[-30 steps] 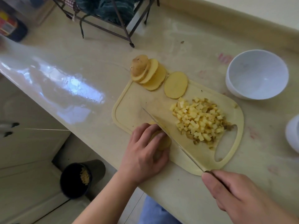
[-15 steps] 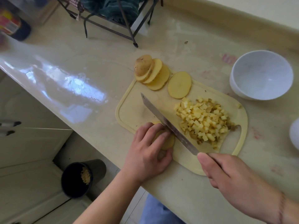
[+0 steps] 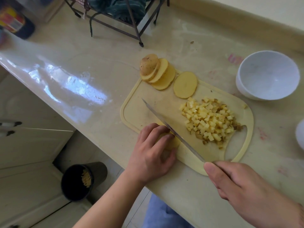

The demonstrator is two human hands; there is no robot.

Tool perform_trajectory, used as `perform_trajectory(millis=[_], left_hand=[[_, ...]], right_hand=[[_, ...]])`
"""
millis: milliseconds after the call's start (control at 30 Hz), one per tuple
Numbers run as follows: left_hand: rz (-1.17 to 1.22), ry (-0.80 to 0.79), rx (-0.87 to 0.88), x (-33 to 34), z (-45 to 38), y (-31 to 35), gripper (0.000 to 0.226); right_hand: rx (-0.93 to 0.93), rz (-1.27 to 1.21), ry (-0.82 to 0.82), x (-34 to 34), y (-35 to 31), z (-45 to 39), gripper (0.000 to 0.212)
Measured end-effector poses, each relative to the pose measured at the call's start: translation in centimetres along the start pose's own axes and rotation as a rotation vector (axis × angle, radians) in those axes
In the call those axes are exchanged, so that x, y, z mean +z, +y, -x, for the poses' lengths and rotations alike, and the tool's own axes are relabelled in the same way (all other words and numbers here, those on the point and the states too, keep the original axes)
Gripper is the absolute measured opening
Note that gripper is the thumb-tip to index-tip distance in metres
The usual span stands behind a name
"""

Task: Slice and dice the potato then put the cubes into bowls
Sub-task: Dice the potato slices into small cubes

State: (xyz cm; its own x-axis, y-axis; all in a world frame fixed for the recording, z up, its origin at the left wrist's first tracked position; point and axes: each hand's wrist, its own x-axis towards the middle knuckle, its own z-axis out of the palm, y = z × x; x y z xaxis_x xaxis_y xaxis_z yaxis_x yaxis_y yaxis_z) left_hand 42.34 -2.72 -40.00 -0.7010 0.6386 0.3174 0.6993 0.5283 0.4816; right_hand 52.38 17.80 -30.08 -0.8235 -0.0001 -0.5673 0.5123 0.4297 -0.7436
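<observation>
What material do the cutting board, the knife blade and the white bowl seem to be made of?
Cutting board: probably plastic, pale yellow and matte, with a moulded groove along its edge and a cut-out handle.
Knife blade: metal, likely steel; grey, thin, with a dull shine.
White bowl: ceramic or melamine, I cannot tell which; smooth, glossy, with a thick rim and faint marbling inside.

L hand (image 3: 152,151) holds potato slice (image 3: 171,143) on cutting board (image 3: 136,111); R hand (image 3: 243,186) grips knife (image 3: 171,129) beside cubes (image 3: 209,120).
</observation>
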Motion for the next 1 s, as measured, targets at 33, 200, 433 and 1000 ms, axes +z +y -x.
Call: perform_trajectory(millis=[33, 200, 433, 1000], left_hand=[[0.0, 0.004, 0.001, 0.0, 0.0, 0.0, 0.029], [0.007, 0.016, 0.008, 0.0, -0.2, 0.0, 0.03], [0.006, 0.014, 0.001, 0.0, -0.3, 0.1, 0.03], [-0.006, 0.029, 0.003, -0.2, -0.5, 0.4, 0.032]], right_hand=[[0.006, 0.01, 0.003, 0.1, 0.1, 0.1, 0.069], [0.03, 0.04, 0.026, 0.2, 0.6, 0.6, 0.066], [0.073, -0.012, -0.023, 0.0, 0.7, 1.4, 0.083], [-0.045, 0.133, 0.045, 0.5, 0.4, -0.9, 0.064]])
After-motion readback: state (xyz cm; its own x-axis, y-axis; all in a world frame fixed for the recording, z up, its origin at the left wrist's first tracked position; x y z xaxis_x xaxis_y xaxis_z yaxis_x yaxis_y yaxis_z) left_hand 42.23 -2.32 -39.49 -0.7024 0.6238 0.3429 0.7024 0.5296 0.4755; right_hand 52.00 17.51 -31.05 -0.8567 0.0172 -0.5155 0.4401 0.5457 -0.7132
